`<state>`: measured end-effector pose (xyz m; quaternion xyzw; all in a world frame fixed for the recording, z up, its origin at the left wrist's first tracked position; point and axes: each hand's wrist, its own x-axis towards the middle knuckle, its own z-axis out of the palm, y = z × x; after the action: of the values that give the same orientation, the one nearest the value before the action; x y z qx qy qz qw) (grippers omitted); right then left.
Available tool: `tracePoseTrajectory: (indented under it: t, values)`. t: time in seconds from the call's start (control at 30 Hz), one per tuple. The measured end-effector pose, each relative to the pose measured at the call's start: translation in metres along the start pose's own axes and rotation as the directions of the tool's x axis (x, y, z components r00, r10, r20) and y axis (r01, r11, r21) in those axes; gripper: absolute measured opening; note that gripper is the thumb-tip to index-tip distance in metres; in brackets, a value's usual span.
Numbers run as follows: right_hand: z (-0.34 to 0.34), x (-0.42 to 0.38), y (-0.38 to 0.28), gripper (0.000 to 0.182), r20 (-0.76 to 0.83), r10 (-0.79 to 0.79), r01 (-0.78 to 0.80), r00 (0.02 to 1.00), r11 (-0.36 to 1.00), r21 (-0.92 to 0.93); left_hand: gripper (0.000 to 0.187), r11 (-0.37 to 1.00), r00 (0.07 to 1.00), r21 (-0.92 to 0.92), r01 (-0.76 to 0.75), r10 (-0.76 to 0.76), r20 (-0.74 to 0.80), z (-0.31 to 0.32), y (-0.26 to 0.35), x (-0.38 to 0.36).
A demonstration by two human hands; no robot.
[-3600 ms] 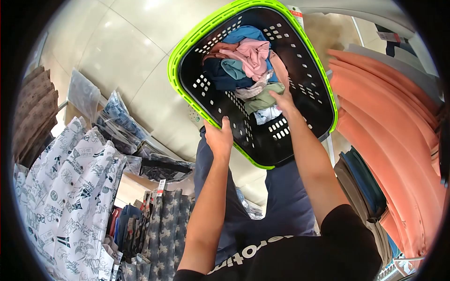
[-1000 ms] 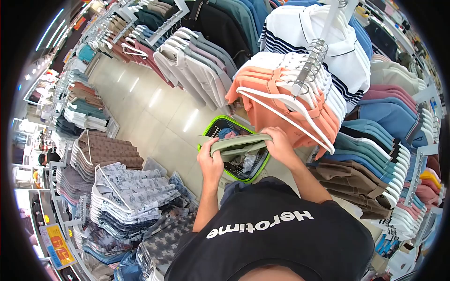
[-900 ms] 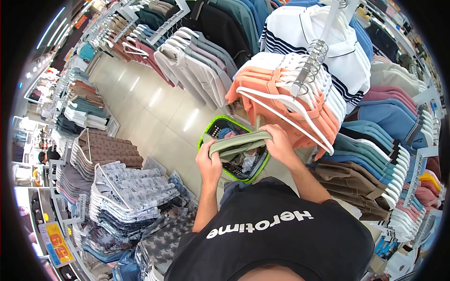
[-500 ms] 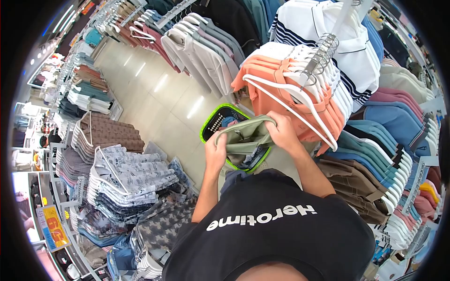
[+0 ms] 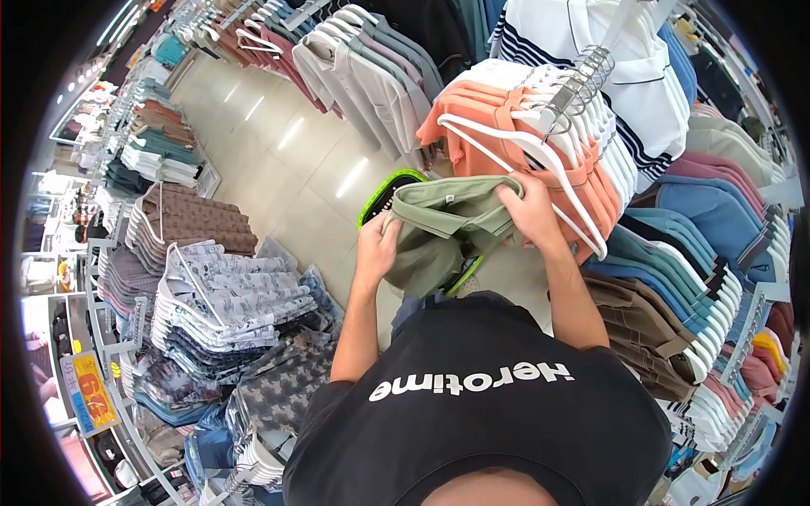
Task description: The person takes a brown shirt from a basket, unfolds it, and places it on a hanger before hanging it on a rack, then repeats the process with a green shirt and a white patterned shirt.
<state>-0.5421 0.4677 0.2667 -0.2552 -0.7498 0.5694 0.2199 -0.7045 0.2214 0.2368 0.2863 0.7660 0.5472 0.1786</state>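
Both my hands hold an olive green collared shirt up in front of me. My left hand grips its lower left side. My right hand grips its upper right edge by the collar. Under the shirt, on the floor, stands a lime green and black basket, mostly hidden by the cloth. Just right of my right hand hang orange polo shirts on white hangers.
Racks of hung shirts line both sides of a tiled aisle. White striped polos, blue and brown shirts hang at right. Patterned white shirts and brown ones hang at left. A yellow price sign sits low left.
From bending over the basket I have straightened up. The green shirt came out of the basket, rose and spread wider between my hands, now covering most of the basket.
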Motion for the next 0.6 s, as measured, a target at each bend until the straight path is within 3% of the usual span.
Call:
tracePoseTrajectory:
  t: [0.03, 0.07, 0.13, 0.17, 0.23, 0.27, 0.3, 0.37, 0.4, 0.43, 0.53, 0.6]
  values:
    - [0.001, -0.002, -0.002, 0.022, -0.021, -0.006, 0.007, 1.000, 0.999, 0.044, 0.016, 0.992, 1.000, 0.130, 0.003, -0.006, 0.022, -0.002, 0.002, -0.001]
    - [0.003, -0.002, -0.003, 0.022, -0.021, -0.005, 0.006, 1.000, 0.999, 0.045, 0.016, 0.991, 1.000, 0.131, 0.004, -0.007, 0.022, -0.002, 0.003, -0.002]
    - [0.008, -0.003, -0.005, 0.022, -0.014, -0.032, 0.032, 0.999, 0.998, 0.062, 0.018, 0.928, 0.972, 0.372, 0.024, 0.065, -0.224, 0.003, 0.005, -0.005]
    - [0.010, -0.004, -0.007, 0.022, -0.016, -0.030, 0.031, 0.999, 0.998, 0.062, 0.018, 0.928, 0.973, 0.373, 0.023, 0.065, -0.222, 0.005, 0.014, -0.008]
    - [0.018, -0.006, -0.012, 0.022, 0.122, -0.028, 0.039, 0.992, 0.995, -0.090, 0.017, 0.884, 0.888, 0.409, -0.227, 0.361, -0.287, 0.013, 0.044, -0.014]
    - [0.024, -0.009, -0.022, 0.023, 0.126, -0.081, 0.091, 0.989, 0.993, -0.071, 0.020, 0.894, 0.891, 0.300, -0.334, 0.403, -0.209, 0.021, 0.049, -0.014]
    - [0.030, -0.011, -0.029, 0.026, 0.161, -0.060, 0.073, 0.985, 0.995, -0.075, 0.023, 0.845, 0.887, 0.329, -0.421, 0.459, -0.046, 0.027, 0.055, -0.012]
    - [0.045, -0.010, -0.021, 0.024, 0.162, -0.188, 0.212, 0.969, 0.966, -0.147, 0.030, 0.848, 0.883, 0.257, -0.463, 0.415, 0.220, 0.049, 0.057, -0.011]
    - [0.050, -0.010, -0.024, 0.024, 0.163, -0.189, 0.213, 0.968, 0.966, -0.146, 0.035, 0.889, 0.903, 0.332, -0.316, 0.175, 0.392, 0.055, 0.068, -0.012]
    - [0.052, -0.010, -0.028, 0.026, 0.159, -0.214, 0.239, 0.964, 0.957, -0.163, 0.036, 0.878, 0.865, 0.425, -0.220, -0.025, 0.501, 0.065, 0.050, -0.011]
    - [0.050, -0.012, -0.033, 0.027, 0.173, -0.228, 0.261, 0.958, 0.944, -0.203, 0.035, 0.801, 0.805, 0.545, -0.248, -0.143, 0.577, 0.082, 0.003, -0.010]
    - [0.047, -0.012, -0.029, 0.026, 0.187, -0.213, 0.253, 0.959, 0.941, -0.227, 0.030, 0.888, 0.762, 0.344, -0.304, 0.009, 0.648, 0.081, 0.000, -0.006]
